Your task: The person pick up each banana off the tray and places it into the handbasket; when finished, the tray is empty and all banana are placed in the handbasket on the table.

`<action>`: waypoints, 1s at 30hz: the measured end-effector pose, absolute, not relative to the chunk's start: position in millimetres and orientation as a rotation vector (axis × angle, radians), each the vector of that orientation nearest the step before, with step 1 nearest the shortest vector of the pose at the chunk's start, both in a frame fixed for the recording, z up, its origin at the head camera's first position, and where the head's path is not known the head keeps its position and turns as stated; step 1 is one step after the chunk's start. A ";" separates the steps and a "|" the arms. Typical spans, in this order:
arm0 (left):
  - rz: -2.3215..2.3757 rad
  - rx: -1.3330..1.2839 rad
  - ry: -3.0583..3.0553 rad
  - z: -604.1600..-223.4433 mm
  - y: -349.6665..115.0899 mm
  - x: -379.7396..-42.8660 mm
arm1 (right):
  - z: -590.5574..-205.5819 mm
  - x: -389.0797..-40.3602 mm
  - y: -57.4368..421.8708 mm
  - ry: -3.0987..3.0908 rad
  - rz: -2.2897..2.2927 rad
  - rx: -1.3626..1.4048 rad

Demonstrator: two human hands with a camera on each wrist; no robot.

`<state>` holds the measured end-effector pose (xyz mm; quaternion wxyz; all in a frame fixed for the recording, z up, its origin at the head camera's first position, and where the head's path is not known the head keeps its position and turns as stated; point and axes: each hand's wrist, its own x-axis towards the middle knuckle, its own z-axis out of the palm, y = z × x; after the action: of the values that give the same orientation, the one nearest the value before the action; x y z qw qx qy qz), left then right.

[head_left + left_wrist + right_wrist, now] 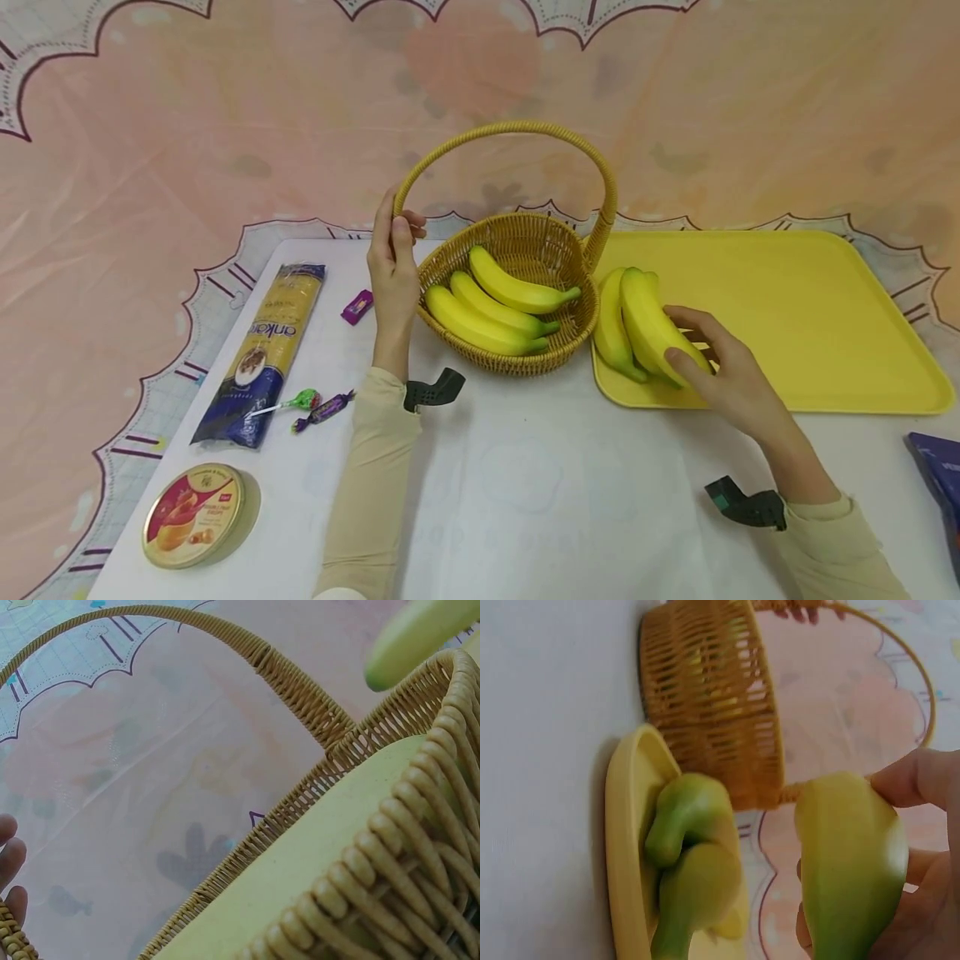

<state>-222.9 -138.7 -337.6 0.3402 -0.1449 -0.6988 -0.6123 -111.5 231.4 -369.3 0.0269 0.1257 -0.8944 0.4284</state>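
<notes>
With my left hand (395, 271) I grip the left side of the tall arched handle (517, 127) of a woven wicker basket (504, 363). Inside the basket lie three yellow bananas (517, 287), their green-tipped stems pointing right. My right hand (727, 371) holds another banana (654, 321) between thumb and fingers, raised over the left end of a yellow tray (810, 325). Beneath it on the tray are two more bananas (697, 889), partly covered by the held one in the head view. At the left wrist view's edge, fingertips (11, 862) curl by the handle.
To the left lie a pasta packet (262, 354), a purple wrapped sweet (357, 307), a lollipop (303, 400), another purple sweet (324, 411) and a round candy tin (193, 517). A dark blue package (937, 475) sits at the right edge. Patterned cloth (480, 75) hangs behind the table.
</notes>
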 end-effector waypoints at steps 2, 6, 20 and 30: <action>-1.591 -0.393 -1.810 -337.4 -138.4 -223.6 | -365.8 -108.6 226.9 -2.733 1.336 0.431; -1.584 -0.397 -1.811 -336.4 -137.6 -224.5 | -361.9 -107.6 217.0 -2.696 1.366 0.470; -1.597 -0.362 -1.845 -337.8 -137.8 -225.6 | -354.5 -142.1 157.0 -2.772 1.379 0.637; -1.607 -0.343 -1.852 -337.7 -138.6 -222.5 | -344.8 -173.9 109.7 -2.789 1.309 0.808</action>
<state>-222.5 -138.6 -337.7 0.3269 -0.1311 -0.7069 -0.6134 -173.9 109.7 -344.8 -0.0220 0.2537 -0.8754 0.4109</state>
